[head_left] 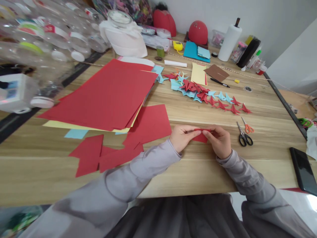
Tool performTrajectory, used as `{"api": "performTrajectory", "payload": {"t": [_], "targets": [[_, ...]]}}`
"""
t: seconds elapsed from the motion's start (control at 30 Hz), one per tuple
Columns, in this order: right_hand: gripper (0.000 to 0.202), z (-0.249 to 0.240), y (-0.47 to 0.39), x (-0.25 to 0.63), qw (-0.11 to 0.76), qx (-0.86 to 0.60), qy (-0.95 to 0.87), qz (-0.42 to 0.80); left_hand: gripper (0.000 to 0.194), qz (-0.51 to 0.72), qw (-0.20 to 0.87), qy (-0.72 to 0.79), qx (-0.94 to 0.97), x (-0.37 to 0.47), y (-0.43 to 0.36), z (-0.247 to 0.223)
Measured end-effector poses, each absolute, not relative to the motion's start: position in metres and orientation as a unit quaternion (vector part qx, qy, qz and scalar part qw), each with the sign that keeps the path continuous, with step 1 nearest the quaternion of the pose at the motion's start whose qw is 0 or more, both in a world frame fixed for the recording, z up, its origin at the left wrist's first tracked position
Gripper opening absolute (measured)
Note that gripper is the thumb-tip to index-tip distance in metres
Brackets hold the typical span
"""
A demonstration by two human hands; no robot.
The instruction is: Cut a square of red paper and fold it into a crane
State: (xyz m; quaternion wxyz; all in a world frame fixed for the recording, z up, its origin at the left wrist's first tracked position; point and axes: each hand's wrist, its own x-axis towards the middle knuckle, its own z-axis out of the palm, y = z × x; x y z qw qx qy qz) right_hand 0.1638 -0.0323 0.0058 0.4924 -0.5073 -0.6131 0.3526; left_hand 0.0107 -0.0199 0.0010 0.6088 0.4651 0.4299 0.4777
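Observation:
A small piece of red paper point(200, 137) is pinched along its top edge between both hands, just above the table. My left hand point(183, 137) grips its left end with thumb and fingers. At the right end, my right hand point(219, 139) has its thumb pressed on the paper close to the other thumb. The fingers partly hide the sheet, and a fold seems to run along the upper edge. Behind the hands lie rows of folded paper cranes point(203, 94) in red and light blue.
Left of the hands are a stack of large red sheets point(106, 96) and cut red pieces point(90, 155). Black-handled scissors point(244, 137), small orange scissors point(247, 127) and a phone point(302, 170) lie right. Farther back are a black pen point(220, 82) and a yellow tape measure point(177, 46).

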Motion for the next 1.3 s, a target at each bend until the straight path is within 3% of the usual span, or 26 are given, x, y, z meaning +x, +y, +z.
{"api": "performTrajectory", "payload": {"t": [0.23, 0.4, 0.6, 1.03, 1.3], "targets": [[0.02, 0.006, -0.033, 0.164, 0.465, -0.499, -0.64, 0.355, 0.029, 0.456, 0.584, 0.442, 0.505, 0.008, -0.021, 0.004], [0.025, 0.006, -0.032, 0.163, 0.472, -0.518, -0.607, 0.375, 0.047, 0.454, 0.582, 0.458, 0.495, 0.007, -0.021, 0.007], [0.028, 0.007, -0.031, 0.163, 0.489, -0.519, -0.579, 0.395, 0.033, 0.486, 0.611, 0.405, 0.476, 0.011, -0.023, 0.007], [0.014, 0.008, -0.037, 0.163, 0.471, -0.479, -0.673, 0.309, 0.009, 0.464, 0.5, 0.414, 0.603, 0.009, -0.024, 0.009], [0.016, 0.005, -0.033, 0.165, 0.516, -0.481, -0.61, 0.36, 0.022, 0.451, 0.545, 0.459, 0.538, 0.007, -0.017, -0.004]]}}
